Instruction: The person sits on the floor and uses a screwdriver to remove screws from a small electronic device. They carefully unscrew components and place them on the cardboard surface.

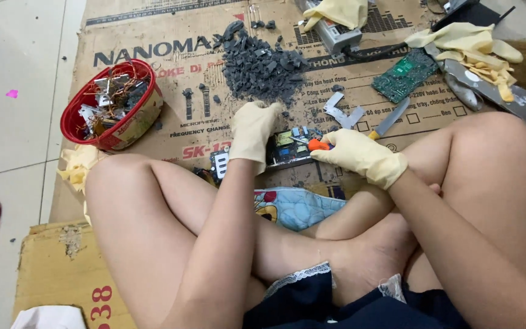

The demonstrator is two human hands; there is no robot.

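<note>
Yellow-gloved left hand [252, 129] — circuit board [287, 147]

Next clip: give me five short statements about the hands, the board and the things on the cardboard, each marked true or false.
1. Both hands wear pale rubber gloves. True: left hand, right hand.
2. The right hand grips an orange-handled tool. True.
3. The red bowl is empty. False: it holds wire and metal scraps.
4. The left hand presses on a circuit board. True.
5. The pile of dark fragments lies in the bowl. False: it lies on the cardboard.
</note>
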